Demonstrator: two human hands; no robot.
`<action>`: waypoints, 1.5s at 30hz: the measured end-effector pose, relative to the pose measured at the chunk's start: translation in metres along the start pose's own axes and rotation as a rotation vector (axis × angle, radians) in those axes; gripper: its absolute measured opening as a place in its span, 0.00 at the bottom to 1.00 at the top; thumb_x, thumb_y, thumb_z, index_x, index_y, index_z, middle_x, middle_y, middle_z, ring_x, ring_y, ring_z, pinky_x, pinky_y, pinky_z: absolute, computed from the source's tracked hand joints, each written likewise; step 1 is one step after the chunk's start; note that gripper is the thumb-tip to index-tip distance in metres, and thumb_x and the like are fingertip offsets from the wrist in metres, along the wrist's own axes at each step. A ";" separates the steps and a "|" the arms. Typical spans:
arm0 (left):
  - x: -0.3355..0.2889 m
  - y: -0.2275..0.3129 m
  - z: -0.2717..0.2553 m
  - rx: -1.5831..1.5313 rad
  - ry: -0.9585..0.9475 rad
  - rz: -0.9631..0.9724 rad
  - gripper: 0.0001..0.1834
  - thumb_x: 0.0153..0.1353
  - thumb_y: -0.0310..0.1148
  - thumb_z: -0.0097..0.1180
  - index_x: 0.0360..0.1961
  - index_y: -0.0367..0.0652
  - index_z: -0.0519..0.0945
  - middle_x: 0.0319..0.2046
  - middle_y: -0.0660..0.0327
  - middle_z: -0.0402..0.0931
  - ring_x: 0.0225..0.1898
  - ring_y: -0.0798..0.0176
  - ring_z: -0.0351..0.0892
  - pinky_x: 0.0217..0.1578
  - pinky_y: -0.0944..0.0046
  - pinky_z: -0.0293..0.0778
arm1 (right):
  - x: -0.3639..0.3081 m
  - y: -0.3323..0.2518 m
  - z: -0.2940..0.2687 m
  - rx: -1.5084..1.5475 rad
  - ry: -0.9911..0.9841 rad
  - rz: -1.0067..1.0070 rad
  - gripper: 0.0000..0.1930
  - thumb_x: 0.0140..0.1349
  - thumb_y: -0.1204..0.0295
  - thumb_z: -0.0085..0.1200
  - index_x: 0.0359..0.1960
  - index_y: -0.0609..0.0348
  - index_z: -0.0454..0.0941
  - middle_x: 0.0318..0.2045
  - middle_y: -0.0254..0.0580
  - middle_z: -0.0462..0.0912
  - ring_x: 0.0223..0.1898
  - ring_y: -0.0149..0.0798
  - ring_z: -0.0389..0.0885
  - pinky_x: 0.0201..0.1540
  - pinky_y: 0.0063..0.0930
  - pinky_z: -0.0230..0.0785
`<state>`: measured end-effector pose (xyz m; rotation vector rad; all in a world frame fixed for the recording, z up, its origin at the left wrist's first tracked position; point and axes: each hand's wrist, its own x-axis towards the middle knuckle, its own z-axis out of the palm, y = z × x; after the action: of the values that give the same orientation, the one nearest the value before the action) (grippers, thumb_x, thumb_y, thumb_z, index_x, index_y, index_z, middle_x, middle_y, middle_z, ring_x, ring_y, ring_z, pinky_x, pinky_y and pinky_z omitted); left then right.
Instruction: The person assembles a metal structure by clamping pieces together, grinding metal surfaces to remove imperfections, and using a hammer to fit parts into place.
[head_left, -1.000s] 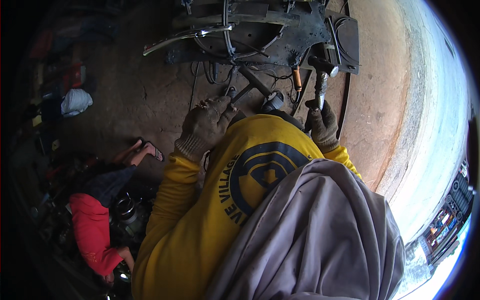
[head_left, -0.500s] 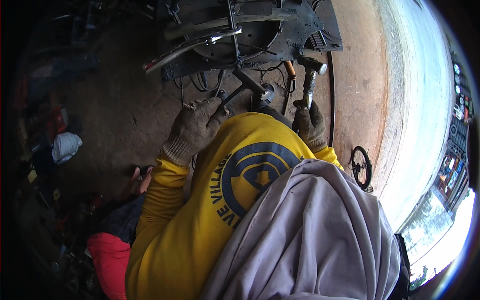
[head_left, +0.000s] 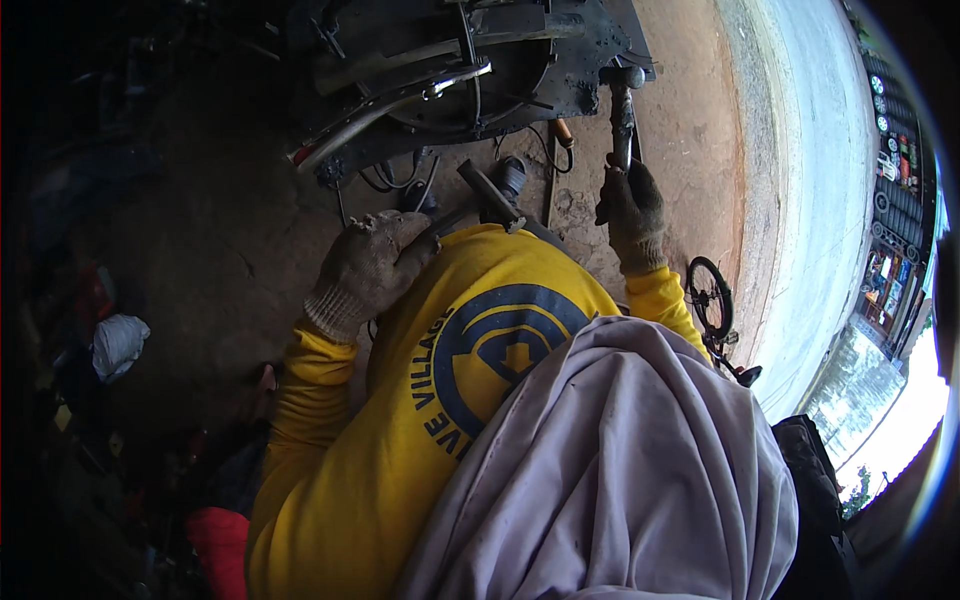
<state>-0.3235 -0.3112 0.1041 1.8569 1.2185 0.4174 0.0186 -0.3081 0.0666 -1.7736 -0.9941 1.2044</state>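
Observation:
Both my hands wear brown knitted work gloves. My left hand (head_left: 365, 268) is closed round the stem of a T-shaped dark metal piece (head_left: 488, 192), whose crossbar lies tilted in front of my yellow sweatshirt. In my right hand (head_left: 634, 208) is a hammer (head_left: 622, 120), gripped by its worn, pale-patched handle, head pointing away from me beside the bench corner. Ahead of both hands stands a dark metal workbench (head_left: 585, 70). A curved, shiny metal bar (head_left: 375, 120) with a reddish end lies along its near edge.
An orange-handled tool (head_left: 563, 132) and cables hang below the bench edge. A small spoked wheel (head_left: 710, 297) stands on the floor at right. At left, a white bundle (head_left: 120, 346) sits among dark clutter. Part of another person in red (head_left: 218, 540) shows at lower left.
My right hand has moved outward and away from my body, with the hammer. The T-shaped piece has tilted and come closer to my body in my left hand. The whole view has shifted slightly.

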 end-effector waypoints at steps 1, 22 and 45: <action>0.000 0.001 -0.005 0.006 -0.052 -0.053 0.09 0.61 0.30 0.60 0.40 0.36 0.82 0.35 0.50 0.82 0.36 0.50 0.84 0.37 0.57 0.78 | 0.003 -0.006 0.001 -0.016 -0.012 0.007 0.17 0.73 0.64 0.51 0.54 0.65 0.74 0.25 0.29 0.73 0.19 0.24 0.71 0.21 0.19 0.67; 0.027 0.021 0.025 -0.047 0.108 -0.028 0.13 0.65 0.38 0.57 0.41 0.39 0.80 0.32 0.47 0.80 0.34 0.44 0.83 0.34 0.49 0.77 | -0.002 0.004 0.001 -0.027 -0.113 0.108 0.15 0.71 0.67 0.54 0.53 0.63 0.77 0.23 0.30 0.75 0.20 0.24 0.72 0.22 0.19 0.65; 0.047 0.078 0.090 -0.060 0.415 -0.339 0.17 0.64 0.37 0.63 0.45 0.33 0.81 0.36 0.45 0.83 0.36 0.44 0.85 0.37 0.53 0.79 | 0.030 0.014 -0.038 -0.085 -0.345 0.070 0.15 0.70 0.66 0.53 0.53 0.63 0.74 0.24 0.35 0.78 0.22 0.26 0.75 0.25 0.21 0.68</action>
<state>-0.1964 -0.3256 0.1059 1.5138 1.7442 0.6602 0.0652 -0.2926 0.0537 -1.7106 -1.2021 1.5695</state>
